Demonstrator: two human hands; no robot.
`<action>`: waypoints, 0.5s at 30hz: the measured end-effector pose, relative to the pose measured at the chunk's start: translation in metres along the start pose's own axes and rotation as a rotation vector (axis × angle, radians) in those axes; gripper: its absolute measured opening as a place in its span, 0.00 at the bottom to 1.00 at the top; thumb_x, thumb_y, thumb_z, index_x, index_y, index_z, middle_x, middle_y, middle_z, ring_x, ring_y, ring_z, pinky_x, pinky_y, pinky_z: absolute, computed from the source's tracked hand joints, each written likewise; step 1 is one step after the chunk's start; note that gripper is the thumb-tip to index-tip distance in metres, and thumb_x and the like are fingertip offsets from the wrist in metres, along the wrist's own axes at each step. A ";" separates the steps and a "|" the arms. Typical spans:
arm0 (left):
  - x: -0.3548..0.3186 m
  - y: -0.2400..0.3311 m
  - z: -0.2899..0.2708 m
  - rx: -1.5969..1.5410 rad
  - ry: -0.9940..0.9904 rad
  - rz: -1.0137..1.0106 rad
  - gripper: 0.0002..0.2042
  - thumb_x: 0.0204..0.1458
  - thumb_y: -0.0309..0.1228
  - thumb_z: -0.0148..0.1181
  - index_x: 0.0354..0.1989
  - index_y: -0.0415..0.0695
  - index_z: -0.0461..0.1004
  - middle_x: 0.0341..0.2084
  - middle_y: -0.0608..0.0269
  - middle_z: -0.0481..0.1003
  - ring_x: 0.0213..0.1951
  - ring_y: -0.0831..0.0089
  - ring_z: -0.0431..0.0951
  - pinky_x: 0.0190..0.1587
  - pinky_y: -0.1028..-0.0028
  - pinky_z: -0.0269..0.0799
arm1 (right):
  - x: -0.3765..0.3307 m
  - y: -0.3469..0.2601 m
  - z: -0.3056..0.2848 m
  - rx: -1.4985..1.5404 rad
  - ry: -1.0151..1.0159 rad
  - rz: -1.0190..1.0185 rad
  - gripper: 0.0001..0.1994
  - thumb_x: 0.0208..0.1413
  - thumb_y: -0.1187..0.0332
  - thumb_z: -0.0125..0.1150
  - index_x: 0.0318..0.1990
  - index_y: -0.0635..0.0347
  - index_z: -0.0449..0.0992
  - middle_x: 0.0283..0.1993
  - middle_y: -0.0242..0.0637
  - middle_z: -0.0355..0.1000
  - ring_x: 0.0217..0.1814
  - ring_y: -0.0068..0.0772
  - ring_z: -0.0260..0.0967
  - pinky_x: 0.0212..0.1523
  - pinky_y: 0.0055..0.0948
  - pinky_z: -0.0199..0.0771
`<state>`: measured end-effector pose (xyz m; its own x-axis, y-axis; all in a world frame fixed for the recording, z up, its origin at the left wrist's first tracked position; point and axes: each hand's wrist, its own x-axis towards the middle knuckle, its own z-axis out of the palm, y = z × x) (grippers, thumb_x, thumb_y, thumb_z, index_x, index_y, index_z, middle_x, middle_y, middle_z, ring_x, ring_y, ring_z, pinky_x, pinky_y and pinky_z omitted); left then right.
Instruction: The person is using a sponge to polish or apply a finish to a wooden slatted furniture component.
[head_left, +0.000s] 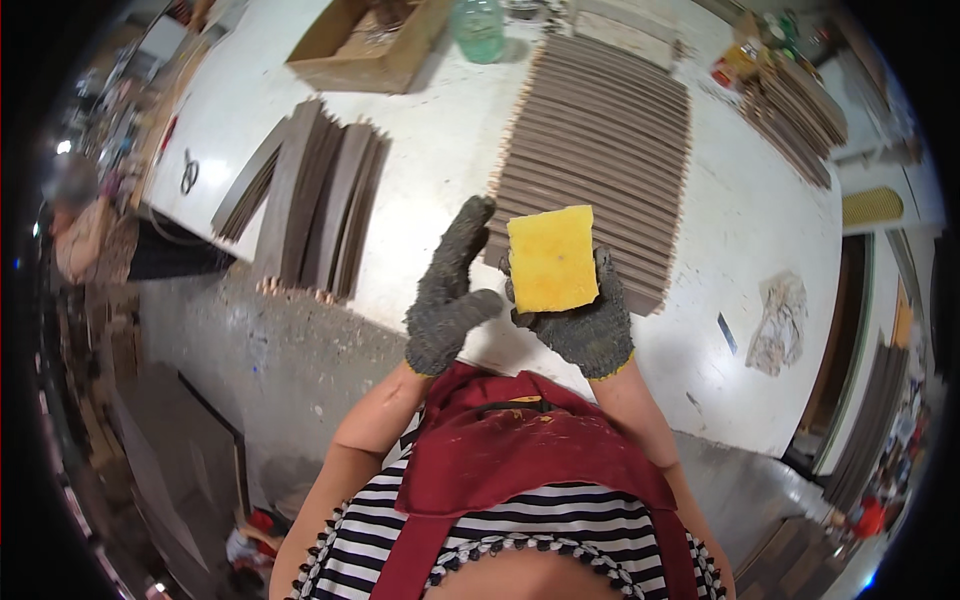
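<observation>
My right hand (585, 330), in a dark grey knit glove with a yellow cuff edge, grips a yellow square pad (553, 259) with slightly rough edges. Whether the pad is sponge or abrasive sheet cannot be told. Beside it my left hand (450, 285), gloved alike, is open, its fingers stretched forward and the thumb pointing toward the pad; it holds nothing. Just beyond both hands, a wide row of grey-brown wooden slats (600, 140) with pale pegged ends lies side by side on the white table (430, 150). The pad hides part of the row's near edge.
Stacked slats (320, 200) lie at the table's left front, and more slats (790, 115) at the far right. A cardboard box (365, 50) and a greenish jar (477, 30) stand at the back. Crumpled plastic (778, 320) lies right. Another person (85, 225) is at far left.
</observation>
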<state>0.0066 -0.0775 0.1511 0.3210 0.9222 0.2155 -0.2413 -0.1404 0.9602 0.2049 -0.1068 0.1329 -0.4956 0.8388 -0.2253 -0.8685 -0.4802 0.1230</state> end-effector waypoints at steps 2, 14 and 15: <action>0.000 0.007 0.001 0.069 0.056 -0.050 0.54 0.39 0.30 0.77 0.74 0.39 0.46 0.73 0.52 0.52 0.74 0.61 0.49 0.74 0.61 0.45 | 0.010 0.010 -0.001 -0.044 0.063 0.020 0.35 0.62 0.44 0.54 0.69 0.55 0.59 0.69 0.51 0.59 0.68 0.54 0.60 0.64 0.60 0.65; -0.030 0.026 -0.033 -0.005 0.526 -0.294 0.20 0.52 0.32 0.66 0.53 0.37 0.75 0.44 0.61 0.77 0.46 0.72 0.77 0.49 0.74 0.73 | 0.045 0.062 0.003 -0.511 0.085 0.128 0.24 0.58 0.65 0.64 0.60 0.59 0.66 0.56 0.38 0.72 0.58 0.36 0.72 0.56 0.34 0.76; -0.033 0.025 -0.037 0.028 0.534 -0.296 0.16 0.58 0.33 0.60 0.51 0.37 0.76 0.44 0.61 0.78 0.46 0.73 0.76 0.48 0.75 0.72 | 0.047 0.065 0.004 -0.479 0.119 0.144 0.23 0.59 0.65 0.64 0.60 0.58 0.67 0.56 0.38 0.72 0.58 0.36 0.72 0.56 0.34 0.76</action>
<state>-0.0443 -0.0981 0.1614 -0.1349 0.9756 -0.1733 -0.1860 0.1468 0.9715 0.1250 -0.0971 0.1339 -0.5819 0.7337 -0.3508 -0.6777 -0.6759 -0.2896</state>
